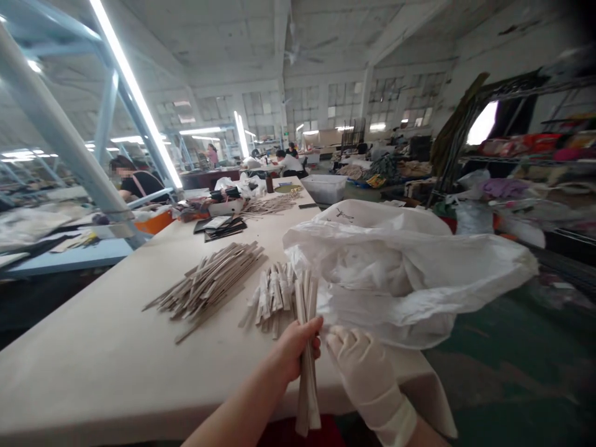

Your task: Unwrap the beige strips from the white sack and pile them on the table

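My bare left hand (pixel 300 351) is wrapped round the middle of a bundle of beige strips (pixel 307 385), held upright at the table's near edge. Close to its right, my right hand (pixel 361 360) wears a whitish glove. Its fingers are curled in; whatever they may pinch is too small to make out. Just beyond the left hand lie several tied bundles of strips (pixel 274 292) with white bands round them. A larger heap of loose beige strips (pixel 214 282) spreads out to the left of these.
A big crumpled white plastic bag (pixel 395 267) gapes at the table's right side. Dark flat pieces (pixel 221 228) and more strips (pixel 267 205) lie farther back. A blue-grey metal post (pixel 69 118) slants up at left. Co-workers sit in the distance; one person (pixel 142 180) is at left.
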